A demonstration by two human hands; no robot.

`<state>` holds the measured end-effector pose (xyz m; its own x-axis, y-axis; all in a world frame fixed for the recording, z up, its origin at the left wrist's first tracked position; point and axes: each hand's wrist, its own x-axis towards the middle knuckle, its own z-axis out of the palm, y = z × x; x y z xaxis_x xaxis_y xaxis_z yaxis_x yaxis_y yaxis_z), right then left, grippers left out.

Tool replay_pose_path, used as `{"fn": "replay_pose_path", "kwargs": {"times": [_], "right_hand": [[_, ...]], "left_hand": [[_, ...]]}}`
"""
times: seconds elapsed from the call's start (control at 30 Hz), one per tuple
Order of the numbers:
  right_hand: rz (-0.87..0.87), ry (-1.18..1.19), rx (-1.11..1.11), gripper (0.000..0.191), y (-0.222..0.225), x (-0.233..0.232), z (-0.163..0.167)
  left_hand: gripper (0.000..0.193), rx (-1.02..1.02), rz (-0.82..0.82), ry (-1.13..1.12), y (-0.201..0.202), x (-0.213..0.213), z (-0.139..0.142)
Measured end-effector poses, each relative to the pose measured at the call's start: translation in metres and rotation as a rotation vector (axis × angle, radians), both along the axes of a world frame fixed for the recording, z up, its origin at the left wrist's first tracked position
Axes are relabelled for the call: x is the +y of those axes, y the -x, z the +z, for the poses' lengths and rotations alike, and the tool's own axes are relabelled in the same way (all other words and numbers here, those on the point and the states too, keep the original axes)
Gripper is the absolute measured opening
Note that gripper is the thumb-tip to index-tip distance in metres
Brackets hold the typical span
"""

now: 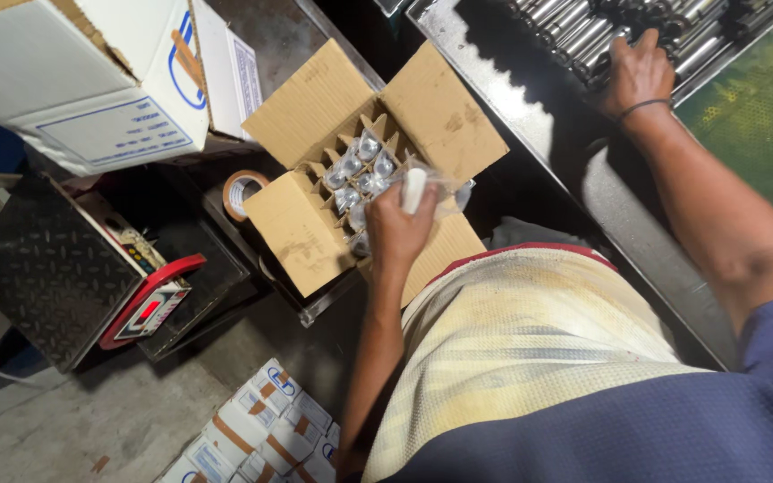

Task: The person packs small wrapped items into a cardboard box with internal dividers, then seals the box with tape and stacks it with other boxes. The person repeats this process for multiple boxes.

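Note:
My left hand [398, 225] holds a plastic-wrapped metal part [422, 186] over an open cardboard box [301, 228]. The box has cardboard dividers, and several cells hold wrapped shiny parts [360, 165]. My right hand [637, 76] reaches up to the right and rests on a pile of metal cylinders [574, 31] in a tray on a dark workbench [530, 107]. Whether it grips one is hidden by the back of the hand.
A weighing scale [55, 268] with a red display head [149, 309] stands on the floor at left. A roll of tape [242, 190] lies beside the box. A large white carton [82, 80] sits at top left, and small white boxes [261, 429] lie below.

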<state>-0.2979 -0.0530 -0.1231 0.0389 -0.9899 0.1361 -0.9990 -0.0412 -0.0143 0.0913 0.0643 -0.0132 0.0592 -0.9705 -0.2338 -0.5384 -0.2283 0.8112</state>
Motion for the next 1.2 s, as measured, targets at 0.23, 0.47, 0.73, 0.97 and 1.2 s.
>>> {"fn": "replay_pose_path", "kwargs": {"times": [0.23,0.47,0.73,0.97,1.2], "right_hand": [[-0.023,0.071,-0.246,0.035,0.031,-0.002,0.030],[-0.244,-0.572,-1.929,0.016,-0.072,0.085,0.081],[0.467,-0.300,-1.208,0.027,-0.185,0.099,0.107],[-0.050,-1.117,-1.696,0.034,-0.180,0.105,0.106],[0.297,-0.305,-0.915,0.034,-0.212,0.121,0.049]], "left_hand": [[0.030,0.086,0.001,0.241,0.007,0.004,0.013],[0.032,0.125,0.063,0.217,0.009,-0.004,0.000],[0.021,0.216,-0.086,0.256,0.038,0.011,-0.028],[0.029,1.137,0.402,-0.162,-0.021,0.020,-0.058],[0.033,1.199,0.850,-0.130,-0.067,0.064,-0.097]]}}
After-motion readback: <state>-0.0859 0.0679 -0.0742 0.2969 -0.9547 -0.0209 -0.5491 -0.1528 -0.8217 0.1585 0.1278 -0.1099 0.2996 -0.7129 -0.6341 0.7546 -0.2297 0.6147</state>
